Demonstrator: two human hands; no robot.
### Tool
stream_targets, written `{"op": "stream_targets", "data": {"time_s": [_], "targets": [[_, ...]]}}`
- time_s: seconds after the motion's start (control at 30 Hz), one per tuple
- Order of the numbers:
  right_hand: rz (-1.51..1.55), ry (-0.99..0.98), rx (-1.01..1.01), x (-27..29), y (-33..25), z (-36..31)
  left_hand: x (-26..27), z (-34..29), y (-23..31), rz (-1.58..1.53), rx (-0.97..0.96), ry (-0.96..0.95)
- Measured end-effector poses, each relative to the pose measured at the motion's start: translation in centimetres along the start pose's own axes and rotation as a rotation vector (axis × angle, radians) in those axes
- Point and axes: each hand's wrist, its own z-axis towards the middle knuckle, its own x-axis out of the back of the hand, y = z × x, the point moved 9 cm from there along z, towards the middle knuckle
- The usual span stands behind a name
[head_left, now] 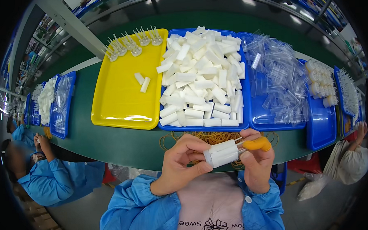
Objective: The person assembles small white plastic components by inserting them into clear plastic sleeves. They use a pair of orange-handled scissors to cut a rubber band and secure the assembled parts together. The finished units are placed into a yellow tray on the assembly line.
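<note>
Over the table's near edge, both hands hold one small assembly of white foam blocks (224,153) with a round whitish end piece and thin pins. My left hand (181,157) is closed around the round end, fingertips and thumb pressing on it. My right hand (256,157), with an orange finger cot (258,144) on one finger, pinches the end where the pins stick out. Something clear shows around the blocks near that hand; I cannot tell whether it is a sleeve. Just beyond lies a bundle of yellow-brown rubber bands (207,136), partly hidden by the hands.
A yellow tray (124,92) holds several white pronged bases (135,47) and two foam blocks (143,82). Beside it, a blue tray (164,128) is heaped with white foam blocks (203,73); another holds clear plastic sleeves (278,75). Co-workers (58,176) sit at both sides.
</note>
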Motion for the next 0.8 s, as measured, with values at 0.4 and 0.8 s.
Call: {"op": "stream_targets", "data": {"time_s": [0.4,0.8], "targets": [[-0.223,-0.100,0.073,-0.7,-0.5,1.5,1.0,0.6,-1.5,-0.074,0.115,0.025],[-1.878,-0.119,0.338,4.9,-2.3,9.1,2.5,1.3,0.1,-0.118,0.015,0.175]]}}
